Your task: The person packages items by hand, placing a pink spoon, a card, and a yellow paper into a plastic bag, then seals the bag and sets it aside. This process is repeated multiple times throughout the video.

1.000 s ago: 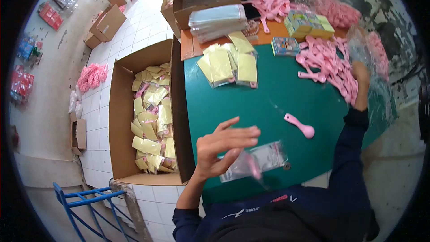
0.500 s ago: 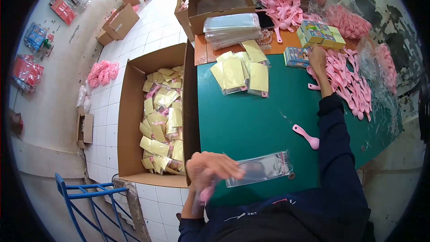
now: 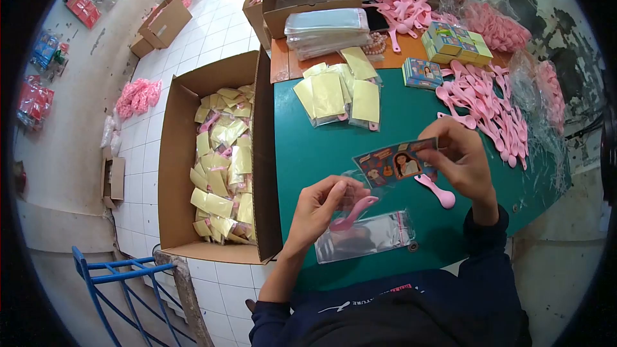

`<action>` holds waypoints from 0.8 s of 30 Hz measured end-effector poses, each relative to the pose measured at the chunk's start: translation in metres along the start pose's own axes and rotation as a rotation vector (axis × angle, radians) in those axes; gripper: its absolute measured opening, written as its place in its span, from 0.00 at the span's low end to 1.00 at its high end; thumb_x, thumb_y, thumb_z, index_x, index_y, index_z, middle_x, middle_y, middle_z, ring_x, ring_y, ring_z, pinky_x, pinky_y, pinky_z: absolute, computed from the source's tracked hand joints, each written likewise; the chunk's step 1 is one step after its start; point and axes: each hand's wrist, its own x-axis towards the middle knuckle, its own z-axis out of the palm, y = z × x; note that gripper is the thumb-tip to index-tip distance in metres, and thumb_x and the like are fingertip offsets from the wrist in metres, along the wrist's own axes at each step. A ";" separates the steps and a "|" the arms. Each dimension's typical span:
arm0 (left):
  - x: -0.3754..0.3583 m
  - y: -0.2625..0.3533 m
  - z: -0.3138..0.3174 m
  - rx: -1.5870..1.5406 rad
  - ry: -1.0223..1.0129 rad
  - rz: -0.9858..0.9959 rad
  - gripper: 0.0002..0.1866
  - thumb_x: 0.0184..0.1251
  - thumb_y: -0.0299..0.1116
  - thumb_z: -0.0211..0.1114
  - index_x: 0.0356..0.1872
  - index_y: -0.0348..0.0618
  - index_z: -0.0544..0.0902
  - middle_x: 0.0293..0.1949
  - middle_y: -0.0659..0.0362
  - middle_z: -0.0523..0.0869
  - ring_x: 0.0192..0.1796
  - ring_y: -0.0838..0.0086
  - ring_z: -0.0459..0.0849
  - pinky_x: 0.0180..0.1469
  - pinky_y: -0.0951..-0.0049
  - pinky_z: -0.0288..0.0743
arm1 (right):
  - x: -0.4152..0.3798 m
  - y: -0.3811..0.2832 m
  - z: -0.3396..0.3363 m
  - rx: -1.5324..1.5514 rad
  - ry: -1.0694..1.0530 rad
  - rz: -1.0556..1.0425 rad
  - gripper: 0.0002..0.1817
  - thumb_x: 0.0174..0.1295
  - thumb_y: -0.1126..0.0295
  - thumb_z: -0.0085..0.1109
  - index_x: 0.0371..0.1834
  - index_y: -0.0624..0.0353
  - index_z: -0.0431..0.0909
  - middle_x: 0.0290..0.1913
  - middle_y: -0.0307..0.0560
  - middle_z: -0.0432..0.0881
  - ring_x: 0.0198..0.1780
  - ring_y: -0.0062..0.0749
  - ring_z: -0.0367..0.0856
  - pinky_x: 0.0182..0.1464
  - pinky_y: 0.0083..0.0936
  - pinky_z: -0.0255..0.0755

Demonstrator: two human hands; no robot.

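My left hand (image 3: 324, 204) pinches a clear plastic bag with a pink spoon (image 3: 353, 214) inside. From the right, my right hand (image 3: 459, 157) grips a printed card (image 3: 392, 162) by its end, its picture side facing up. The card's left end overlaps the mouth of the bag in this view. Below them, a stack of clear plastic bags (image 3: 366, 236) lies on the green table (image 3: 315, 154). Another pink spoon (image 3: 436, 191) rests on the tabletop, just under my right hand.
To the left stands a cardboard box (image 3: 268, 218) full of packed bags with yellow cards. Several finished packs (image 3: 328, 96) lie at the table's back left. Card stacks (image 3: 421, 72) and a pile of pink spoons (image 3: 479, 99) are at the back right. A blue metal frame (image 3: 122, 277) stands lower left.
My right hand has come from the card stack to the front of me, bringing a card. My left hand has moved right and up, over the bag stack, with the bagged spoon.
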 end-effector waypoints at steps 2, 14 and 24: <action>-0.001 0.001 0.000 0.020 -0.063 0.000 0.15 0.75 0.33 0.48 0.46 0.29 0.78 0.41 0.52 0.85 0.44 0.74 0.84 0.47 0.77 0.77 | 0.001 -0.006 -0.002 -0.194 -0.120 -0.023 0.06 0.57 0.78 0.61 0.35 0.63 0.74 0.28 0.39 0.77 0.27 0.15 0.74 0.27 0.16 0.70; -0.005 0.003 0.007 0.371 0.067 0.221 0.11 0.69 0.30 0.56 0.45 0.36 0.82 0.34 0.54 0.88 0.39 0.75 0.87 0.40 0.78 0.79 | -0.009 -0.017 0.010 -0.614 -0.138 -0.145 0.08 0.51 0.78 0.63 0.32 0.62 0.73 0.28 0.48 0.75 0.28 0.41 0.77 0.30 0.29 0.69; -0.001 0.013 0.006 0.613 -0.119 0.353 0.14 0.66 0.33 0.60 0.51 0.43 0.79 0.31 0.52 0.86 0.33 0.62 0.87 0.36 0.72 0.78 | -0.009 -0.002 0.021 -0.531 -0.382 -0.141 0.10 0.50 0.77 0.63 0.32 0.60 0.71 0.28 0.48 0.75 0.31 0.45 0.77 0.32 0.32 0.69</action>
